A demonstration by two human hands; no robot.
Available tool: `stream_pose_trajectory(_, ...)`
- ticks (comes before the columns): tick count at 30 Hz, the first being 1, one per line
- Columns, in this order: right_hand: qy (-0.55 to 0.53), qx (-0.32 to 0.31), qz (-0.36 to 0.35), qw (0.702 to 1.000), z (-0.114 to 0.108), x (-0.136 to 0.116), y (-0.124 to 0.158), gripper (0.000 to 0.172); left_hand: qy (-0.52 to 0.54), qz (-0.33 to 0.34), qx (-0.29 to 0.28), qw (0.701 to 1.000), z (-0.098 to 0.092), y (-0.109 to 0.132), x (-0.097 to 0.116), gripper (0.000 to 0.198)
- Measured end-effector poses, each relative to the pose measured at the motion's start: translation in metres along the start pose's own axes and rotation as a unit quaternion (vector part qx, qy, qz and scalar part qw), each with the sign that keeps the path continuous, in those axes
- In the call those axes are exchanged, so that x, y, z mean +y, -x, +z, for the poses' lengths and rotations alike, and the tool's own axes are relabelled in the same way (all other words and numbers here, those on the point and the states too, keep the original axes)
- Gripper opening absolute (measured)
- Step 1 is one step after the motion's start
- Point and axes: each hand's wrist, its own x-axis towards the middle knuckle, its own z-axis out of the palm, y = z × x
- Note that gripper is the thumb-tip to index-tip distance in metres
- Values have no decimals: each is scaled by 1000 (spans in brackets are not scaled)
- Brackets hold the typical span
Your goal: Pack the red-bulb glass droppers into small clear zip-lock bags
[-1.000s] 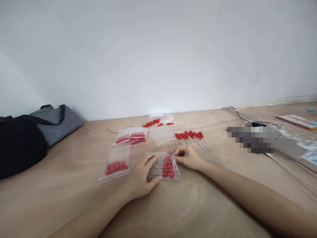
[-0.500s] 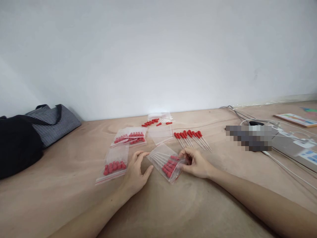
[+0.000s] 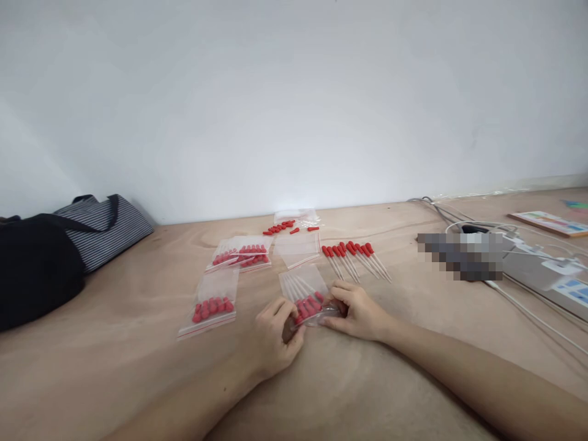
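Note:
Between my hands lies a clear zip bag of glass droppers with red rubber bulbs, the bulbs toward me. My left hand pinches the bag's near left corner. My right hand grips its right edge, thumb and fingers pressed together on the plastic. Left of my left hand rests a filled zip bag of droppers. Behind it is a stack of filled bags. A flat zip bag lies beyond the bag I hold, and several loose droppers are spread to its right.
Red rubber bulbs and a clear bag of glass tubes lie near the wall. A black striped bag stands at left. On the right are white cables, a laptop and a colourful board.
My left hand has moved right and nearer me, from the bag's far left corner to its near left corner. The bag has turned so its bulbs and opening edge face me.

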Motion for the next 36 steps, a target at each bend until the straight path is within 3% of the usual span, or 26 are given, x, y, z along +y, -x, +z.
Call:
stream_pose_trajectory(5,94,40,11,995,5,-4,-3,12,-5,-15,24,1000,-1,-1,-12,7)
stream_pose_trajectory(9,174,70,-40,981,17,-10,-12,16,-5,-20,30,999,0,-2,-16,1)
stream_pose_trajectory(16,248,86,-112,958,31,-15,-28,17,-32,44,28,998,0,-3,-21,12)
stream_pose_trajectory(26,270,64,-108,954,31,-16,-29,6,-35,66,9,997,1,-6,-22,20)
stream_pose_trajectory(32,227,51,-80,969,25,-13,-30,12,37,49,-1,998,-1,-7,-23,18)
stream_pose_trajectory(36,236,61,-102,965,27,-14,-31,16,67,24,-17,997,-3,-7,-23,18)
